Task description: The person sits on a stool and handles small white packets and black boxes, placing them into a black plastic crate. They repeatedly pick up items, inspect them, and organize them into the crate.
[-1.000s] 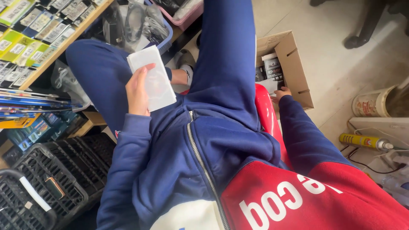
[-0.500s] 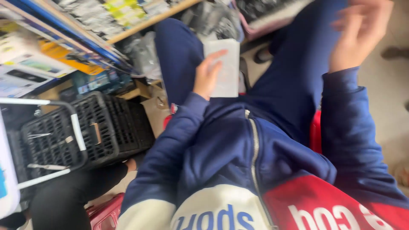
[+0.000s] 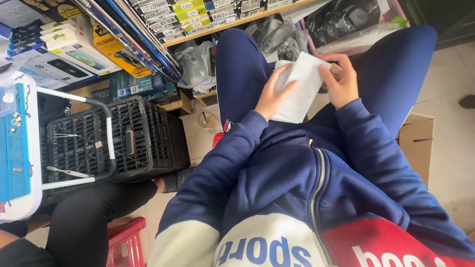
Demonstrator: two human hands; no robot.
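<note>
I am seated, wearing a blue zip jacket and blue trousers, and I look down at my lap. Both hands hold one flat white packet (image 3: 303,91) above my knees. My left hand (image 3: 273,94) grips its left edge with the fingers curled over the front. My right hand (image 3: 340,81) pinches its upper right corner. A faint round shape shows through the packet's face.
A black plastic crate (image 3: 143,138) with a white handle stands to my left. Beside it a person in black trousers (image 3: 94,212) sits on a red stool (image 3: 126,240). Shelves (image 3: 208,27) of boxed goods, plastic bags, and a cardboard box (image 3: 415,138) at right surround me.
My view swung left toward the crate. My right hand came from the cardboard box side to the white packet, so both hands now hold it.
</note>
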